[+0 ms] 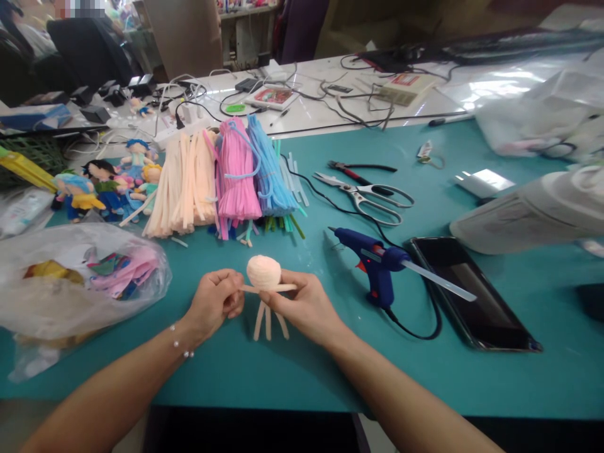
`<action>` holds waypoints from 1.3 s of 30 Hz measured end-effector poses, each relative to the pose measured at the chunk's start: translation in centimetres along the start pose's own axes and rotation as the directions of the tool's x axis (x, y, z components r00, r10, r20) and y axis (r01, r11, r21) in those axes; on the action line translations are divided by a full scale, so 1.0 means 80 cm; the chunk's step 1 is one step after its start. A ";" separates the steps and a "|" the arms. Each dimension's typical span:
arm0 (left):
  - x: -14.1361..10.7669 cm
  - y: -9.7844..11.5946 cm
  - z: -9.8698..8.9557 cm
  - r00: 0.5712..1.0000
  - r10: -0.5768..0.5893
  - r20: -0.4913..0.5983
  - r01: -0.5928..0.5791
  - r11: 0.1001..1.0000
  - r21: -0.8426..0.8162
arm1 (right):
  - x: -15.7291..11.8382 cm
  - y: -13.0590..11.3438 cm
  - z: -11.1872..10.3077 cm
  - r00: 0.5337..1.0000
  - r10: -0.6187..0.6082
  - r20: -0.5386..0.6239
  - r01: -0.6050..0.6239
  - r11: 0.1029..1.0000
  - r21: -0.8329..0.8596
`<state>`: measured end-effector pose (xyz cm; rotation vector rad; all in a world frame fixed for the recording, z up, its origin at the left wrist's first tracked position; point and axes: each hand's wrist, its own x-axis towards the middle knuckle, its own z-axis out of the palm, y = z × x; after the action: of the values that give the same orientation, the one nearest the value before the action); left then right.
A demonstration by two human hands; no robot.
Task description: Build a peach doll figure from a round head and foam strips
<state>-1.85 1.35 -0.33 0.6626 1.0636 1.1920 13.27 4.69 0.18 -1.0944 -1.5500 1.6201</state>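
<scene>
A doll figure (263, 273) made of peach pipe cleaners is held above the green mat, its round wound head on top and several loose stems hanging below. My right hand (304, 305) grips it just under the head, thumb in front. On the other side, my left hand (219, 299) is closed, pinching the end of a pipe cleaner that sticks out sideways from the figure. Bundles of peach pipe cleaners (186, 182), pink pipe cleaners (238, 170) and blue pipe cleaners (274, 173) lie beyond my hands.
To the right are a blue glue gun (370, 258), a phone (472, 292), scissors (365, 195), pliers (358, 179) and a pale cup (523, 211) on its side. A plastic bag of scraps (85, 277) and several finished dolls (101, 185) are at left. Cables cross the white table (311, 116).
</scene>
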 end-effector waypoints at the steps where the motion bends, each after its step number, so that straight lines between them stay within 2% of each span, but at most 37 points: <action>1: 0.000 -0.001 -0.001 1.000 0.019 0.009 -0.019 1.000 -0.014 | 0.000 0.001 0.000 1.000 0.029 -0.008 -0.028 0.999 0.034; 5: 0.001 -0.009 -0.005 0.991 0.122 0.053 -0.122 0.992 -0.005 | 0.001 0.001 -0.001 0.991 0.131 -0.015 -0.126 0.973 0.194; 9: 0.001 -0.020 -0.010 0.991 0.122 0.062 -0.128 0.985 0.114 | 0.001 0.000 0.000 0.989 0.135 0.069 -0.148 0.956 0.255; 13: 0.003 -0.025 -0.013 0.987 0.141 0.076 -0.152 0.975 0.162 | 0.000 0.001 0.001 0.994 0.091 0.056 -0.098 0.985 0.142; 16: 0.006 -0.025 -0.014 0.991 0.131 0.042 -0.134 0.986 0.096 | 0.000 0.001 0.001 0.999 0.038 0.012 -0.038 0.999 0.009; 23: 0.006 -0.016 -0.004 0.997 0.018 -0.069 -0.022 0.998 -0.061 | -0.001 -0.004 -0.003 0.978 -0.136 -0.160 0.121 0.988 -0.100; 31: 0.004 -0.015 -0.005 0.996 -0.089 -0.002 0.088 0.986 -0.143 | -0.003 -0.006 -0.005 0.952 -0.289 -0.105 0.255 0.932 -0.256; 35: 0.004 -0.015 -0.005 0.994 -0.096 -0.049 0.087 0.984 -0.158 | -0.002 -0.004 -0.004 0.938 -0.335 -0.089 0.302 0.915 -0.267; 39: 0.004 -0.014 -0.003 0.993 -0.094 -0.065 0.083 0.985 -0.151 | -0.002 0.000 -0.004 0.903 -0.423 -0.068 0.388 0.874 -0.292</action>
<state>-1.62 1.31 -1.52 0.4560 1.0423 1.2116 13.65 4.71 0.22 -0.9076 -1.8073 1.0546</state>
